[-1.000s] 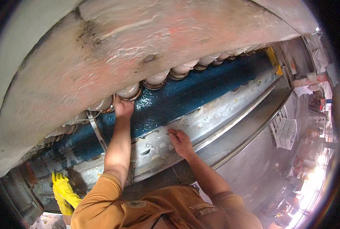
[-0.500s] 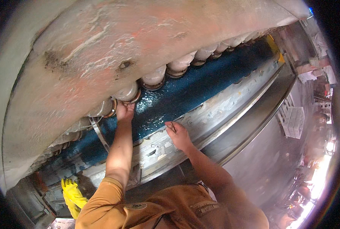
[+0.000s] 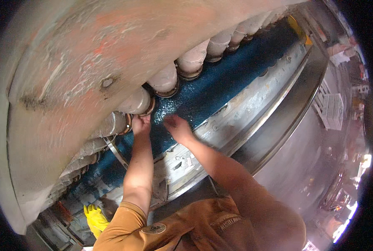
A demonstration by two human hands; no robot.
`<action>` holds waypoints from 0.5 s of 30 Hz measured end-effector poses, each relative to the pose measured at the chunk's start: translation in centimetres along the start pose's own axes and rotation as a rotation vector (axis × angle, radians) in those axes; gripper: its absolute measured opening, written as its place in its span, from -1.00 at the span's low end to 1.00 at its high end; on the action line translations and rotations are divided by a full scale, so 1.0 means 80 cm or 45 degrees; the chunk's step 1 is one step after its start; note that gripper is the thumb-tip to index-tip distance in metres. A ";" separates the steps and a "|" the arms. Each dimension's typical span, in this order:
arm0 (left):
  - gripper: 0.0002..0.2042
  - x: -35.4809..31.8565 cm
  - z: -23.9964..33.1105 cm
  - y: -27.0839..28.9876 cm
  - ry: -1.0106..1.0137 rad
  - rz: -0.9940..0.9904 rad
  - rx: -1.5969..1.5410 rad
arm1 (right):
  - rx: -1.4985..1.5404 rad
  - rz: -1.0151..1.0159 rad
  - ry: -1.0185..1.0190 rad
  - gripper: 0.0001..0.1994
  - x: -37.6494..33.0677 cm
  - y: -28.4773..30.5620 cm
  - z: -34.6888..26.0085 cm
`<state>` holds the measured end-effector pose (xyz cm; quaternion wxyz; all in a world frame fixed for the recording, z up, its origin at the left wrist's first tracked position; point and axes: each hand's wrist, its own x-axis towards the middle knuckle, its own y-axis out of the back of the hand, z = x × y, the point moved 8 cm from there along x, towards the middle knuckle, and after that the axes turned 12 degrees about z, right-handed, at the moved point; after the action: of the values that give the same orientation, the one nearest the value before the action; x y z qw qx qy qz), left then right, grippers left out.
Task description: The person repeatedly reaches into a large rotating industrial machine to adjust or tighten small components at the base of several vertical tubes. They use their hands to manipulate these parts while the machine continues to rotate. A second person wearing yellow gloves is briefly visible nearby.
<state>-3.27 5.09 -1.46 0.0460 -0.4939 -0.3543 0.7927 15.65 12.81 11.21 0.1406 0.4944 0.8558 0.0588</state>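
My left hand (image 3: 141,124) reaches up to the brown ring (image 3: 150,106) at the lower end of a whitish, rounded pipe-like piece (image 3: 136,101). Its fingertips are hidden at the ring's underside, so I cannot tell their grip. Another ringed end (image 3: 128,122) sits just left of the wrist. Over the dark blue, glistening wet surface (image 3: 186,102), my right hand (image 3: 177,127) is raised with curled fingers, a little right of the left one. It is blurred by motion, and whatever it may hold does not show.
A large, rough, pinkish-white curved body (image 3: 90,54) overhangs the row of pipe ends. A chipped grey ledge (image 3: 236,106) runs along the near side. A metal strip (image 3: 116,154) leans left of my forearm. Yellow rubber gloves (image 3: 95,219) lie lower left; a white crate (image 3: 333,109) stands right.
My right hand has moved from the ledge up and left over the blue surface, closer to my left hand. The left hand stays at the ring. The view has shifted slightly.
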 end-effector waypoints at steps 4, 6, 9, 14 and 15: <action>-0.73 0.005 -0.007 -0.004 0.033 -0.086 0.198 | -0.177 -0.038 0.129 -0.80 0.044 -0.050 -0.006; -0.72 -0.027 -0.011 -0.024 0.038 -0.288 0.359 | -0.163 -0.043 0.163 -0.79 0.048 -0.055 -0.018; -0.71 0.007 0.015 0.014 -0.016 -0.116 0.239 | -0.113 0.014 0.179 -0.77 0.049 -0.065 -0.033; -0.69 -0.024 -0.008 -0.016 -0.091 0.077 0.234 | 0.018 0.094 0.134 -0.78 0.059 -0.066 -0.012; -0.69 -0.028 -0.012 -0.022 -0.044 0.038 0.250 | 0.045 0.105 0.122 -0.78 0.059 -0.066 -0.013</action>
<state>-1.85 5.93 1.02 0.0763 -0.4787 -0.2682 0.8325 8.73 14.27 10.09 0.0882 0.5284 0.8413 0.0729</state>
